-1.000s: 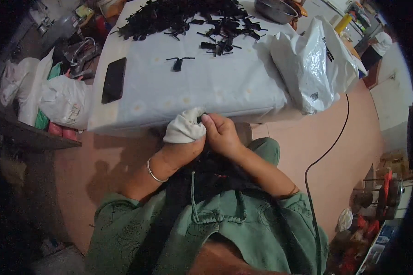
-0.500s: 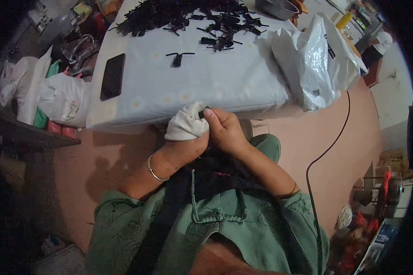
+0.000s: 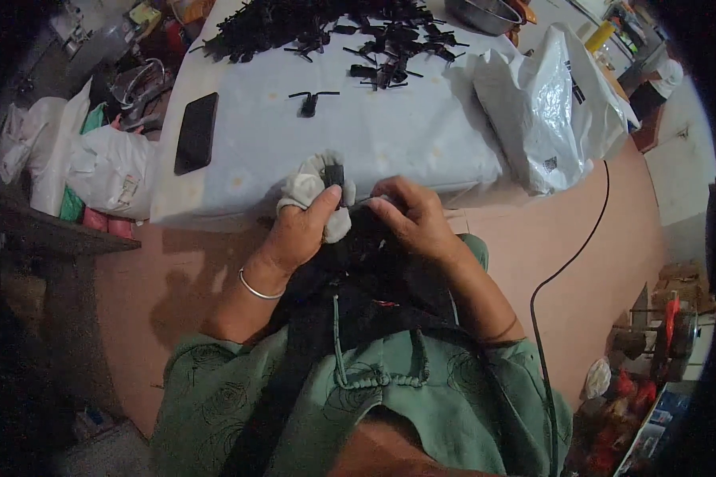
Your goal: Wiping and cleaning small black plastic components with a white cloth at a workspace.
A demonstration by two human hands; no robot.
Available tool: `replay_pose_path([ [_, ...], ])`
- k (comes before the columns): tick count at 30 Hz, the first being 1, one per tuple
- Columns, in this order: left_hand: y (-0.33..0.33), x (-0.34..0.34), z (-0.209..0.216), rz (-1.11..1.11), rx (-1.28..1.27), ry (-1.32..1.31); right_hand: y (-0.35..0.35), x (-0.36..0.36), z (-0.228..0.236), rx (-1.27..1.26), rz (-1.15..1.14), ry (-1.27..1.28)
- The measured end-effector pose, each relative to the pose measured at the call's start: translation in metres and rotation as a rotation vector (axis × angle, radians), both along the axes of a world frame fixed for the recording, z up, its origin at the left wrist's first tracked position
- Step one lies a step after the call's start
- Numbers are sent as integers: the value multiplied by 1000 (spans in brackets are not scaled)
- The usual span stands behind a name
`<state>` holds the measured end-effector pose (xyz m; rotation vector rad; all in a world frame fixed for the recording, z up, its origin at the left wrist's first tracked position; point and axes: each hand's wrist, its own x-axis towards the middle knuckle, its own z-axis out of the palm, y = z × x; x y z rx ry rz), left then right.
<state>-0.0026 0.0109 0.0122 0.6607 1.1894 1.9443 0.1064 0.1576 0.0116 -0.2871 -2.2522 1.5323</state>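
Note:
Just before the near table edge, my left hand (image 3: 297, 234) is closed on a small black part (image 3: 335, 176), with the bare thumb pressed against it. White cloth (image 3: 301, 189) wraps the fingers behind the part; whether it is a glove or a rag I cannot tell. My right hand (image 3: 418, 219) sits a little to the right, thumb and forefinger pinched together. A thin, pale line runs from that pinch toward my left hand, too small to name. On the table ahead lies a single black piece (image 3: 309, 105) with two thin arms spread out.
A heap of similar black pieces (image 3: 294, 32) covers the far part of the white-covered table (image 3: 254, 151). A dark phone (image 3: 196, 133) lies at left, a white plastic bag (image 3: 533, 111) at right, a metal bowl (image 3: 485, 14) behind. A black cable (image 3: 569, 258) hangs at right.
My hands have come apart, the right one moving to the right. My left hand has turned, and the black part now shows upright against the white cloth.

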Motion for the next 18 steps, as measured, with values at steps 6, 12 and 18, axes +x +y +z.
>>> replay_pose_path([
  [6, 2, 8, 8, 93, -278, 486, 1, -3, 0, 245, 98, 169],
  [12, -1, 13, 3, 119, -342, 784, -4, -9, 10, 151, 143, 15],
  [18, -4, 6, -19, 125, -275, 632, -7, -5, 19, 141, 217, -54],
])
